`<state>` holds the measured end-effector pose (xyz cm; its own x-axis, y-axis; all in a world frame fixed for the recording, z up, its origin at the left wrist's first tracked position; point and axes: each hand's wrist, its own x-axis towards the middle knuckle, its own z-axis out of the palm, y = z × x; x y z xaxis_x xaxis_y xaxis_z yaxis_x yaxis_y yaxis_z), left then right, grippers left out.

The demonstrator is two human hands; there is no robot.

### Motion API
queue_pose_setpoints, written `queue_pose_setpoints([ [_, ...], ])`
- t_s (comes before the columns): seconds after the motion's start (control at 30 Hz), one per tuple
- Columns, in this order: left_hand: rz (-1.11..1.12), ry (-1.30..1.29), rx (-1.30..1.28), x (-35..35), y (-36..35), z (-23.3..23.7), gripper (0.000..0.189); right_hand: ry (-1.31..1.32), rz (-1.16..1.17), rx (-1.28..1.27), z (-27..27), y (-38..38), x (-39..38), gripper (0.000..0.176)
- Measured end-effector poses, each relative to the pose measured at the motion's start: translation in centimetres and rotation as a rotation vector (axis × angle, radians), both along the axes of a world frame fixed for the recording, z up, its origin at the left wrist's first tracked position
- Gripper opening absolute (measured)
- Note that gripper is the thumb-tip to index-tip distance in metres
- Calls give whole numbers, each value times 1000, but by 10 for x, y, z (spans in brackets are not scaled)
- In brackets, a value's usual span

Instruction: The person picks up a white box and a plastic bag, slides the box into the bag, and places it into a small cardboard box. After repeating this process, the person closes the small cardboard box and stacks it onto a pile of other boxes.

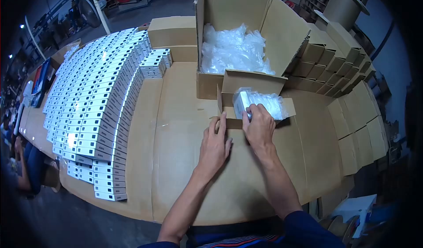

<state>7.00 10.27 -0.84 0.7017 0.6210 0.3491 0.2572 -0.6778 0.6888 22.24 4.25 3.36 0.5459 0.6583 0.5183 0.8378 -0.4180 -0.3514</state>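
Observation:
A small open cardboard box point(252, 81) stands in front of me with its flaps raised. Inside it lie a white box point(241, 105) and clear plastic packaging point(271, 106). My right hand point(259, 125) reaches over the front edge, its fingers bent round the near side of the white box and plastic. My left hand point(214, 142) rests at the small box's front left corner, fingers apart and fingertips against the cardboard; nothing shows in its grasp.
Stacked white boxes point(94, 98) cover the left side. Behind the small box stands a large carton point(282, 25) of plastic packaging. Folded brown boxes point(317, 65) are piled at the right. A person's arm point(21, 162) shows at far left.

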Motion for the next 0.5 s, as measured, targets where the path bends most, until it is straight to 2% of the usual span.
queue_pose_setpoints([
  [0.17, -42, -20, 28, -5, 4, 3, 89, -24, -54, -119, -1, 5, -5, 13],
  [0.2, -49, -19, 4, -6, 6, 3, 85, 23, -111, -211, 5, 6, -8, 16],
  [0.3, -171, 7, 33, -24, 20, 18, 79, 105, -59, -227, 24, 0, -15, 17],
  [0.33, -149, -7, 13, -33, 28, 22, 73, 112, -21, -215, 25, -3, -13, 19],
  [0.4, -42, -9, -14, -52, 58, 25, 72, 110, 21, -117, 31, -3, -10, 24],
  [0.43, 13, -19, -31, -59, 76, 25, 72, 66, 76, 38, 42, 3, -10, 28],
  [0.5, 155, -39, 90, -67, 118, 22, 73, 113, 195, 207, 67, 30, -25, 31],
])
